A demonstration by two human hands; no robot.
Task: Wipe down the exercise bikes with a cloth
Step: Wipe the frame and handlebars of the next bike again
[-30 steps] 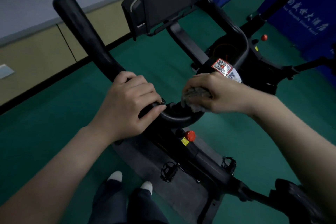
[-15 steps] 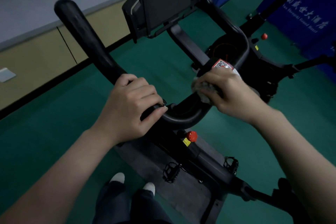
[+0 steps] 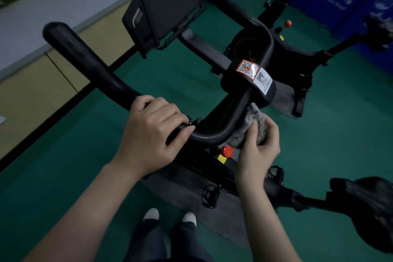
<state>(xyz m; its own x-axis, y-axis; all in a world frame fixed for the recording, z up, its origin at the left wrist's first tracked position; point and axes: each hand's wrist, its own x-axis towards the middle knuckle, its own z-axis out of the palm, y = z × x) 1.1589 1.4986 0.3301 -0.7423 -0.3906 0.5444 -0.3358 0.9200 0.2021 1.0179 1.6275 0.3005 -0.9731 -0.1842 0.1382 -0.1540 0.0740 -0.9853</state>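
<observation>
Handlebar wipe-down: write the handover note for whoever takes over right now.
Left hand grips the handlebar by its bend, steadying it.
Right hand holds the grey cloth, pressed to the bar's curve below the stickered block.
Done: cannot tell which parts are already wiped.
Left: rest of the bar, screen, seat, then the second bike behind.

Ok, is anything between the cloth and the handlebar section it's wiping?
Nothing visible. The right hand holds the cloth directly against the handlebar bend, just below the stickered clamp. The left hand grips the bar further left, apart from the cloth.
</observation>
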